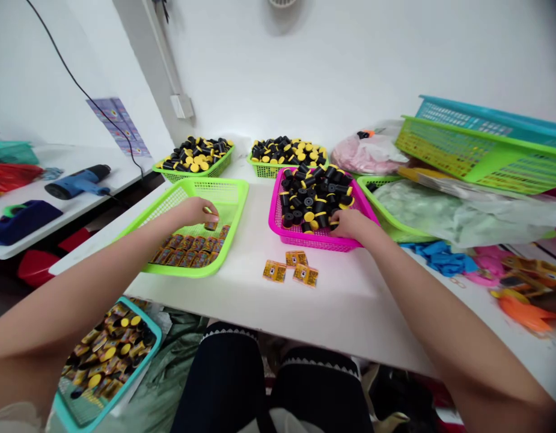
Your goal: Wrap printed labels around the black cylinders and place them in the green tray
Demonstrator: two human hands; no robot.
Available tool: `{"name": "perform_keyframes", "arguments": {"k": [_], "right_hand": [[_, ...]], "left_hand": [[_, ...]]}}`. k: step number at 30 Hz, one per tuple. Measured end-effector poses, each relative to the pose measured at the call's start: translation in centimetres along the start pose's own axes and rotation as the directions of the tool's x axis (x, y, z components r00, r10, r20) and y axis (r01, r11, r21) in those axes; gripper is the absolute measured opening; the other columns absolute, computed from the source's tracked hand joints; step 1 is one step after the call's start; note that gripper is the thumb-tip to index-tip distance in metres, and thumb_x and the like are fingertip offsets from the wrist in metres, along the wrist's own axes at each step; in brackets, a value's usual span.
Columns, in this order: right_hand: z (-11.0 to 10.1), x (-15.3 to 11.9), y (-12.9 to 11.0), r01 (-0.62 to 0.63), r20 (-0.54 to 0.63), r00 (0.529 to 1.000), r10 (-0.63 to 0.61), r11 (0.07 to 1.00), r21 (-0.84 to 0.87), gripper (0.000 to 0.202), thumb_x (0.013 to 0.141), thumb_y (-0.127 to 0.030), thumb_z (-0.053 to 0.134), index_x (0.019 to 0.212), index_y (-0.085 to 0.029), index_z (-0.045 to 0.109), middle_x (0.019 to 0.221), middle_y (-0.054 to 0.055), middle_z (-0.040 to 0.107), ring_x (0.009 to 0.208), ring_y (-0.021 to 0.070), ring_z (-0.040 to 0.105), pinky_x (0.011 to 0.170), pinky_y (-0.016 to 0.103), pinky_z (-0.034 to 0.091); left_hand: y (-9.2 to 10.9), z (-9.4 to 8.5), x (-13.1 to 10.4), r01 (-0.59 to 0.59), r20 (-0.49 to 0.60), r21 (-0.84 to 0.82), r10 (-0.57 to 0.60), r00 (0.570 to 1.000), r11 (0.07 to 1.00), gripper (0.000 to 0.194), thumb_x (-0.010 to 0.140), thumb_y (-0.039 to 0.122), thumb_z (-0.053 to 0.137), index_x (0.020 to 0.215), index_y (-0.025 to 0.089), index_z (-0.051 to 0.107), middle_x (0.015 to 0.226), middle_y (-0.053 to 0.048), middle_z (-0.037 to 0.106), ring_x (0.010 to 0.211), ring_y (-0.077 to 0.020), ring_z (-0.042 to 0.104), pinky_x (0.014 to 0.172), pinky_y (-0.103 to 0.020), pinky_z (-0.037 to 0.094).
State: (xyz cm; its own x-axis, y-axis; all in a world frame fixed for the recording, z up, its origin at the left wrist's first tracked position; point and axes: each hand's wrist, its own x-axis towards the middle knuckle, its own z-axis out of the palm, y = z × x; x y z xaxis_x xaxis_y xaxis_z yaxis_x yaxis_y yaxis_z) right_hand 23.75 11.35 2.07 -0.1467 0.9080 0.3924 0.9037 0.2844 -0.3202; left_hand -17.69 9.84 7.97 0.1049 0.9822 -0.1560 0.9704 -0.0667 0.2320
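My left hand [194, 213] pinches a small cylinder with an orange printed wrapper [211, 225] above the light green basket [205, 270]. Inside that basket, similar wrapped cylinders [187, 257] stand in rows along the near side. My right hand [350, 224] reaches into the right front of the magenta basket [318, 242], its fingers closed around a black cylinder with a yellow end [334, 225]. Many loose black-and-yellow cylinders [308, 201] fill this basket, and they partly hide my right fingertips. Between the baskets and the near table edge lie three flat orange printed sleeves [274, 271].
Two green baskets of black-and-yellow cylinders [199, 157] stand at the back. A turquoise basket of wrapped pieces [149, 343] sits low at left. Stacked baskets [476, 150] and plastic bags [422, 207] crowd the right. A blue heat gun [77, 182] lies on the left table.
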Motion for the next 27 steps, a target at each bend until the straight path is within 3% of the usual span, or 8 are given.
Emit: {"name": "perform_keyframes", "arguments": {"k": [4,8,11,13,16,18,21,27], "right_hand": [[-2.3,-2.3,-1.2,-0.014,-0.151,0.988,0.017,1.000,0.019,0.024,0.066,-0.015,0.072,0.089,-0.021,0.073,0.088,0.007,0.071,0.078,0.0232,0.067,0.077,0.040,0.056],[-3.2,-5.2,-3.0,0.070,-0.402,0.916,0.013,0.979,0.191,0.026,0.078,-0.025,0.069,0.104,-0.021,0.071,0.103,0.008,0.070,0.079,0.0204,0.067,0.077,0.039,0.058],[-3.0,-6.6,-3.6,0.125,-0.488,0.872,0.016,0.959,0.254,0.024,0.083,-0.032,0.066,0.104,-0.021,0.071,0.106,0.009,0.069,0.087,0.0209,0.068,0.077,0.038,0.060],[-2.6,-7.0,-3.6,0.153,-0.505,0.863,0.002,0.952,0.264,0.023,0.085,-0.034,0.065,0.104,-0.022,0.071,0.108,0.009,0.069,0.094,0.0220,0.067,0.080,0.039,0.060],[-2.2,-7.0,-3.5,0.159,-0.522,0.853,-0.008,0.956,0.245,0.022,0.086,-0.033,0.065,0.104,-0.023,0.070,0.106,0.008,0.070,0.099,0.0234,0.067,0.087,0.042,0.059],[-1.9,-7.0,-3.4,0.144,-0.546,0.837,0.008,0.961,0.235,0.023,0.086,-0.033,0.065,0.105,-0.022,0.070,0.104,0.008,0.070,0.099,0.0235,0.067,0.089,0.043,0.058],[-1.6,-7.1,-3.3,0.124,-0.566,0.823,0.048,0.957,0.262,0.025,0.086,-0.036,0.065,0.107,-0.022,0.070,0.106,0.009,0.068,0.092,0.0212,0.068,0.083,0.040,0.061],[-1.6,-7.4,-3.6,0.133,-0.577,0.816,0.037,0.959,0.250,0.023,0.087,-0.036,0.063,0.103,-0.023,0.070,0.106,0.008,0.068,0.088,0.0205,0.068,0.077,0.038,0.062]], "left_hand": [[0.5,2.1,0.8,0.001,0.077,0.043,-0.005,0.997,0.999,0.032,0.071,0.042,0.066,0.091,0.019,0.075,0.090,-0.007,0.077,0.084,-0.0250,0.068,0.075,-0.029,0.048],[1.5,1.6,-0.2,0.017,0.091,0.092,-0.026,0.996,0.996,0.041,0.080,0.043,0.060,0.107,0.015,0.072,0.107,-0.013,0.074,0.099,-0.0303,0.066,0.087,-0.036,0.048],[4.0,1.5,-3.4,-0.054,-0.205,0.130,0.080,0.976,0.990,0.055,0.094,0.046,0.042,0.136,0.013,0.053,0.140,-0.020,0.054,0.128,-0.0388,0.048,0.104,-0.054,0.037],[6.5,2.7,-6.3,-0.324,-0.409,0.189,0.374,0.832,0.927,0.050,0.098,0.043,0.039,0.138,0.015,0.050,0.144,-0.018,0.050,0.134,-0.0353,0.043,0.110,-0.054,0.033],[9.9,6.6,-9.7,-0.757,-0.179,0.213,0.786,0.592,0.618,0.037,0.101,0.028,0.037,0.131,0.019,0.056,0.133,-0.013,0.061,0.127,-0.0222,0.054,0.110,-0.038,0.040],[11.2,9.6,-10.6,-0.796,-0.022,0.242,0.823,0.568,0.555,0.037,0.099,0.022,0.041,0.133,0.014,0.054,0.136,-0.016,0.060,0.129,-0.0224,0.054,0.110,-0.037,0.041],[11.4,12.6,-10.8,-0.762,0.082,0.356,0.794,0.602,0.541,0.044,0.096,0.008,0.038,0.138,0.010,0.047,0.136,-0.019,0.060,0.129,-0.0236,0.055,0.108,-0.037,0.044],[11.1,13.1,-12.2,-0.695,0.111,0.637,0.852,0.512,0.334,0.060,0.090,-0.002,0.035,0.147,0.017,0.035,0.119,-0.021,0.068,0.111,-0.0303,0.068,0.088,-0.041,0.058]]}}
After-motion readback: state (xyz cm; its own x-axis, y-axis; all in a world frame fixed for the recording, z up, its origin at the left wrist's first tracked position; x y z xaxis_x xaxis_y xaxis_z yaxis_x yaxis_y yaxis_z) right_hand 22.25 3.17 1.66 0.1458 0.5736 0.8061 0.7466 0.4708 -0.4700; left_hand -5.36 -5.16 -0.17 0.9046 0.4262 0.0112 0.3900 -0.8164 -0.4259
